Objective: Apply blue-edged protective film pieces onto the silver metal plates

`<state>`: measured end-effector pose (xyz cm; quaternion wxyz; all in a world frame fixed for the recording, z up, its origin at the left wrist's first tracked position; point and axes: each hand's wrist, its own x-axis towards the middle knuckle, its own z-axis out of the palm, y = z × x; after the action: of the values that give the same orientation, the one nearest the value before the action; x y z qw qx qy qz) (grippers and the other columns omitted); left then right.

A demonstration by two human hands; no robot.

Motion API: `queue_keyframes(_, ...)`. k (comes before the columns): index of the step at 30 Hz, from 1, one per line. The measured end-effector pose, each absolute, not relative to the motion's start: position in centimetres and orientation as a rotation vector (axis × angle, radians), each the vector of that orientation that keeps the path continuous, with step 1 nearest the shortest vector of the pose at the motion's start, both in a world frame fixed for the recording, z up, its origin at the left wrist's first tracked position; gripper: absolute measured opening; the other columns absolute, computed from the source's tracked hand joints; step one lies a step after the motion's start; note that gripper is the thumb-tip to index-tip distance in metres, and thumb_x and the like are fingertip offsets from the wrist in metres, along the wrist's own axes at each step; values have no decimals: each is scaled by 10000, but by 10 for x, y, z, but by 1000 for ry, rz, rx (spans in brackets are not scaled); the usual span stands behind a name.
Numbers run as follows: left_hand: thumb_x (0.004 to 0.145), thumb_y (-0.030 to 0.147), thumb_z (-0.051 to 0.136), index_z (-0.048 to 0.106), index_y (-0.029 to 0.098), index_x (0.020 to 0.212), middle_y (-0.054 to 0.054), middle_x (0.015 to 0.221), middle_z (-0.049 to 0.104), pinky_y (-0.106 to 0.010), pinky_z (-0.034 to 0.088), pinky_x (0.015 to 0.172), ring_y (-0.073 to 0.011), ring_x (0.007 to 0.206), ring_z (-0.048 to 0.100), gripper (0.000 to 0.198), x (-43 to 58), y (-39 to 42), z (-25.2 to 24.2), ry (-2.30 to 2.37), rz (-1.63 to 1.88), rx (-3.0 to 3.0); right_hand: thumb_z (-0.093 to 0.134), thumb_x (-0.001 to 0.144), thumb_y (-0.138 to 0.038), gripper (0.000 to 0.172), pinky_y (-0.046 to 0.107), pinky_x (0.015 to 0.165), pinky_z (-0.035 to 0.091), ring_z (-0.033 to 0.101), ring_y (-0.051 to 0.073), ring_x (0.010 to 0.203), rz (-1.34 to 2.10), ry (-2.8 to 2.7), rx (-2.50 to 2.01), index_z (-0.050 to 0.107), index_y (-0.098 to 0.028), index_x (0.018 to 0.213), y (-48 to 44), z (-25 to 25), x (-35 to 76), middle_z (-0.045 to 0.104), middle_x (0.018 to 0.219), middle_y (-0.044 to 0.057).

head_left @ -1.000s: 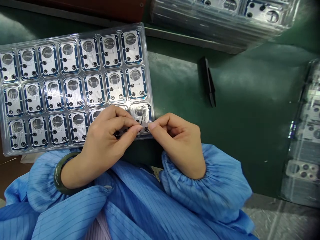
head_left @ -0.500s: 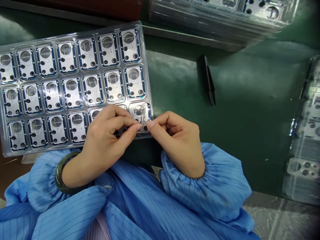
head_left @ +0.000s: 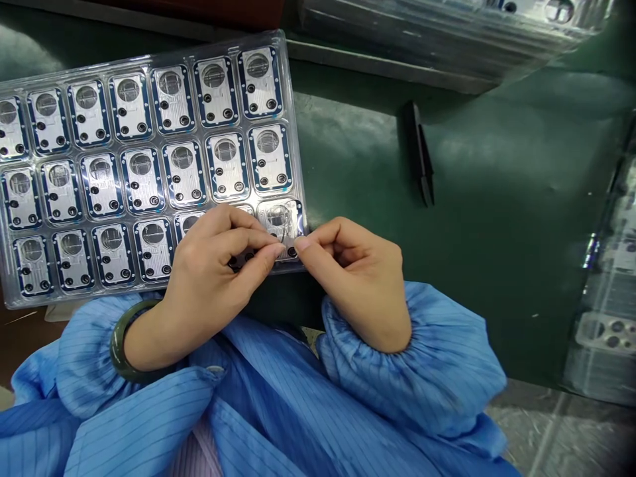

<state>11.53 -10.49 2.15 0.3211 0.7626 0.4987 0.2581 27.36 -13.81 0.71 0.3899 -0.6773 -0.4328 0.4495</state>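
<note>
The left hand (head_left: pixel 213 265) and right hand (head_left: pixel 352 278) are curling inward, nearly closed, with their fingertips (head_left: pixel 276 250) coming together just beside each other. They are working over the bottom-right pocket of a clear plastic tray (head_left: pixel 293 132), though what they are gripping is too small to tell. A thin dark strand (head_left: pixel 284 232) is curving across the silver metal plate (head_left: pixel 277 218) in that pocket. The tray is lying on a green mat (head_left: pixel 497 265), left of black tweezers (head_left: pixel 421 156). More stacked trays (head_left: pixel 437 40) are sitting beyond it, and a green bangle (head_left: pixel 119 351) is circling the left wrist above a blue striped sleeve (head_left: pixel 124 391).
</note>
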Motion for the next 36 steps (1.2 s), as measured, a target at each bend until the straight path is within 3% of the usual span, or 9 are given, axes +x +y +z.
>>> queue_keyframes(36, 827, 195, 638, 697, 208, 854, -21, 892, 649, -303, 519, 754, -143, 848, 619, 66, 113, -105, 18, 1290, 657, 2032, 633, 784, -217, 169, 203, 411, 314, 381, 61, 431, 962, -1286, -1756, 575, -196, 626, -142, 6, 272, 471, 478, -63)
